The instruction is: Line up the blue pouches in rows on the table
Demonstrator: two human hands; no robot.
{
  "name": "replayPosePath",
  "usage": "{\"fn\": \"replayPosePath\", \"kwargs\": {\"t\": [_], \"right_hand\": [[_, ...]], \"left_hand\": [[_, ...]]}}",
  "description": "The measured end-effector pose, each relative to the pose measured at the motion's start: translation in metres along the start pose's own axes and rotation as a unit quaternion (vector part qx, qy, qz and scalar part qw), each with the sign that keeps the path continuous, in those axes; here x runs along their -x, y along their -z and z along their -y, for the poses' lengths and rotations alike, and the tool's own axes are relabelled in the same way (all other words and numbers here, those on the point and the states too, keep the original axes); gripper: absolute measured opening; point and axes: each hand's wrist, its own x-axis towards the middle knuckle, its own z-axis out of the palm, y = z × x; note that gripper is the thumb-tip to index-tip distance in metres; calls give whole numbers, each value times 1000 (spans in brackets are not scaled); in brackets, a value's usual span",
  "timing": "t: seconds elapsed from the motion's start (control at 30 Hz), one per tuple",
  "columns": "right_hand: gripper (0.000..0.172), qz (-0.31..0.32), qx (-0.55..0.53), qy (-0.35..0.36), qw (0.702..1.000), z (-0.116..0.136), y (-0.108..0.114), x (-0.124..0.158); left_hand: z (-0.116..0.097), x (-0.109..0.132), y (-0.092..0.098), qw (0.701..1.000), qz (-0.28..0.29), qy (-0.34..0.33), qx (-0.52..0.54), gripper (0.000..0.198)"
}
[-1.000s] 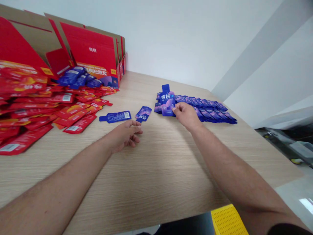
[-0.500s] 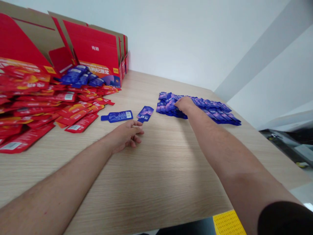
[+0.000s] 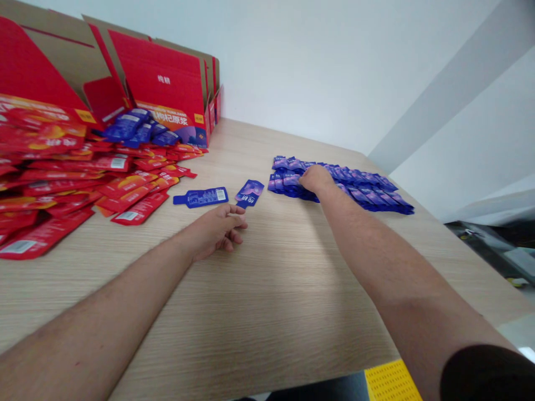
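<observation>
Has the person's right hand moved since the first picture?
Yes, forward: the right hand now rests on the blue sachet rows, no longer at their near edge.

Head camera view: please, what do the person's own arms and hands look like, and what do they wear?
The left hand and right hand are bare, with no gloves or watch. A dark sleeve ends on the right upper arm.
</observation>
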Motion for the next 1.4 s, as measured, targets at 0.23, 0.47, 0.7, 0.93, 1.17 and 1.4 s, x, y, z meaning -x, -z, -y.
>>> {"fn": "replayPosePath", "kwargs": {"t": [0.23,0.47,0.7,0.93,1.17,1.4], "right_hand": [[21,-142,-44,0,989,11,25,33],[21,-9,-137,191,972,60,0,87],[68,13,-22,338,941,105,-37,80],[70,133,79,335,929,118,-37,71],[47,77,126,340,929,120,-33,111],[36,57,130,355,924,97,-26,129]], "left_hand": [[-1,1,-2,1000,-3,2,-6,26],[-1,1,-4,1000,12,4,-28,16],[3,-2,-2,999,22,-6,-25,20],[4,-1,0,999,41,-13,-8,23],[-2,-8,7,973,-82,-214,39,16],[-7,-12,15,940,-215,-262,35,14]]}}
